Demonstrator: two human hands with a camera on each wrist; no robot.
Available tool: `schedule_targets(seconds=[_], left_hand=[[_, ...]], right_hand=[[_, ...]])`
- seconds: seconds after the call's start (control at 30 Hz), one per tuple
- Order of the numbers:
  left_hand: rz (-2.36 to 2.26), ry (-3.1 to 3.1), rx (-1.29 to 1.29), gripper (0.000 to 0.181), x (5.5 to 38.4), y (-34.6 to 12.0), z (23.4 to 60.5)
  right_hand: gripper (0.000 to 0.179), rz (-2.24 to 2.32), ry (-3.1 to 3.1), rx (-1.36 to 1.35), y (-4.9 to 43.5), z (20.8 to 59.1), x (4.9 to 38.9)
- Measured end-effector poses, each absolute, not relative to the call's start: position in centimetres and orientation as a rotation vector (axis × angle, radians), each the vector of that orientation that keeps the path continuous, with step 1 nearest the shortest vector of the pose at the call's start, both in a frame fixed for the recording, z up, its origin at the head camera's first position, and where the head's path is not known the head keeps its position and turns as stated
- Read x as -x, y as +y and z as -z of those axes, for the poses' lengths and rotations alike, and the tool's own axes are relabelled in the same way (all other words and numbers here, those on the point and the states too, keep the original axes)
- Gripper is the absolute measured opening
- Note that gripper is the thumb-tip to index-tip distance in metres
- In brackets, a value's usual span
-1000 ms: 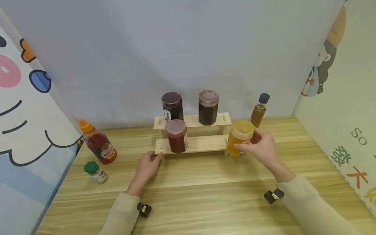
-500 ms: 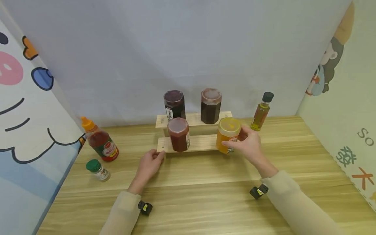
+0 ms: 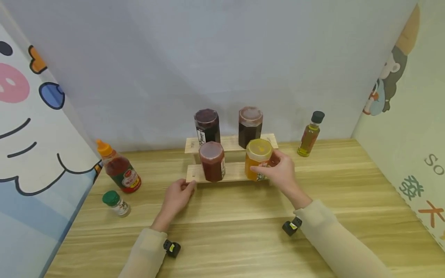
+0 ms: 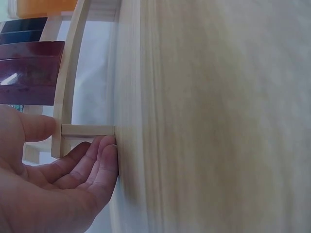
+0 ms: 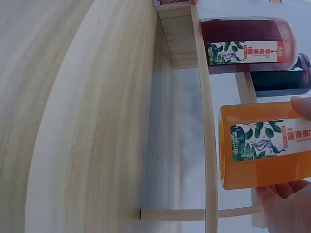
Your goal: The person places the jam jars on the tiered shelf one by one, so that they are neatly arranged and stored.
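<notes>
My right hand (image 3: pixel 284 173) grips an orange jam jar (image 3: pixel 251 166) with a yellowish lid, thumb on the front and fingers round the far right side. The jar is upright, its base right at the lower step of a two-tier wooden rack (image 3: pixel 234 169). In the right wrist view the label on the orange jar (image 5: pixel 265 174) faces the camera. My left hand (image 3: pixel 177 196) holds the rack's left end; the left wrist view shows its thumb against the shelf edge and fingers (image 4: pixel 104 167) curled by the leg. A red jam jar (image 3: pixel 212 164) stands on the lower step's left part.
Two dark jam jars (image 3: pixel 207 125) (image 3: pixel 250 125) stand on the upper step. Left of the rack are a red sauce bottle (image 3: pixel 121 172) with an orange cap and a green-capped shaker (image 3: pixel 117 202). An oil bottle (image 3: pixel 309 135) stands right, near the back wall.
My right hand has carried the orange jar leftward, from the rack's right end to over the lower step's right part. The left hand has kept its hold on the rack.
</notes>
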State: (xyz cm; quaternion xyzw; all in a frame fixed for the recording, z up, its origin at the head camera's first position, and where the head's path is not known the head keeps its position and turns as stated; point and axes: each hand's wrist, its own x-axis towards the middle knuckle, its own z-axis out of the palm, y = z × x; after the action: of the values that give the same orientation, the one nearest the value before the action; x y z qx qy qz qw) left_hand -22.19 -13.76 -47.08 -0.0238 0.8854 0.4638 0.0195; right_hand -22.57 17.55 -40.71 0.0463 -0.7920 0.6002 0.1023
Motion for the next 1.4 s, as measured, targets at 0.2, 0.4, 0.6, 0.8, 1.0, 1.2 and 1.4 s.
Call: schedule_targets(seconds=[0.2,0.4,0.6,0.8,1.0,1.2,1.4], left_hand=[[-1.445,2.741,0.074,0.032,22.1,-13.5,47.3],[-1.44,2.737,0.072,0.032,22.3,-13.4,47.2],[-1.443,2.738,0.065,0.032,22.5,-13.4,47.2],[-1.44,2.738,0.064,0.033,22.4,-13.9,47.3],[-1.437,2.749,0.079,0.034,22.4,-14.2,47.1],[-1.416,2.767,0.076,0.033,22.5,-14.4,46.9],[-1.4,2.798,0.065,0.031,22.6,-14.4,47.0]], right_hand=[[0.061,-1.754,-2.329,-0.102,17.6,42.2,23.3],[0.062,-1.742,-2.292,-0.105,17.3,42.5,23.4],[0.065,-1.74,-2.278,-0.094,16.7,42.2,23.3],[0.067,-1.799,-2.253,-0.164,15.9,40.5,21.8],[0.08,-1.789,-2.295,-0.177,16.5,42.0,22.3],[0.083,-1.776,-2.334,-0.165,17.5,42.4,22.0],[0.086,-1.74,-2.366,-0.186,18.1,42.4,21.7]])
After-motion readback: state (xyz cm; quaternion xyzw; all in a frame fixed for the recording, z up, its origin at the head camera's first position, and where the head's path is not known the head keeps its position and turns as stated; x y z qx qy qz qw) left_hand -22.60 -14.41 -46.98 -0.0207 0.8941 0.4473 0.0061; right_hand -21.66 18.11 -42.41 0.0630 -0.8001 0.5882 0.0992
